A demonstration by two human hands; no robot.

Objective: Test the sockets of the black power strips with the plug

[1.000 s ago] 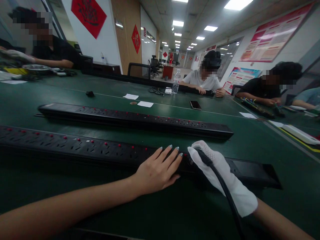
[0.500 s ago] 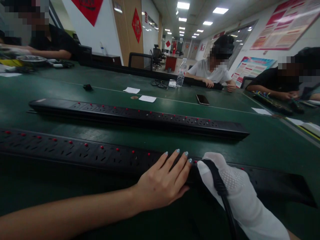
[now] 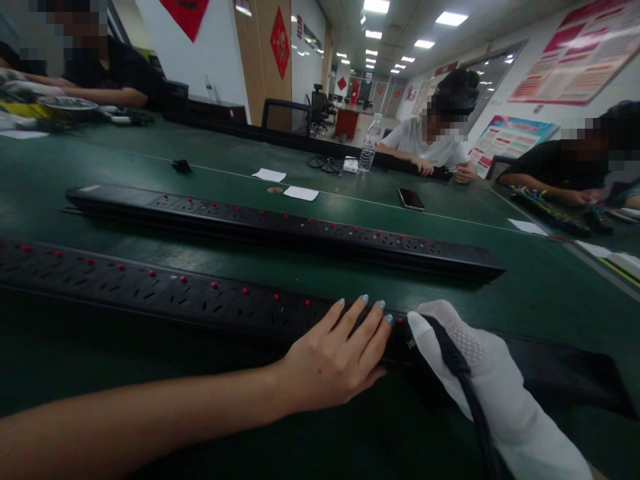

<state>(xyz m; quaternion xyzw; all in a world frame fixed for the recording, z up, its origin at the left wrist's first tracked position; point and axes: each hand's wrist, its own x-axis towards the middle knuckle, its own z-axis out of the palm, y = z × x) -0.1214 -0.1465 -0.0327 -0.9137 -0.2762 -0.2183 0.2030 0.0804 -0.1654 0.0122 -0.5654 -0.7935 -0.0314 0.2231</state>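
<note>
A long black power strip [image 3: 200, 293], with a row of red indicators and sockets, lies across the green table in front of me. My left hand [image 3: 335, 353] is bare and rests on it, fingers stretched out and spread over its top, thumb along the near side. My right hand [image 3: 470, 353], in a white dotted glove, is closed around a black plug [image 3: 443, 340] just to the right of my left fingertips. From it a thick black cord [image 3: 480, 413] runs down toward me. The plug's front is hidden by the glove, so contact with a socket cannot be told.
A second black power strip [image 3: 280, 227] lies behind the first. Farther back are paper slips [image 3: 301, 193], a phone [image 3: 411, 199], a water bottle [image 3: 370, 143] and a small black object [image 3: 181, 166]. Several people sit around the table's far sides.
The view has shifted slightly. My right hand has moved a little to the right with the plug, away from my left fingertips. My left hand stays on the strip.
</note>
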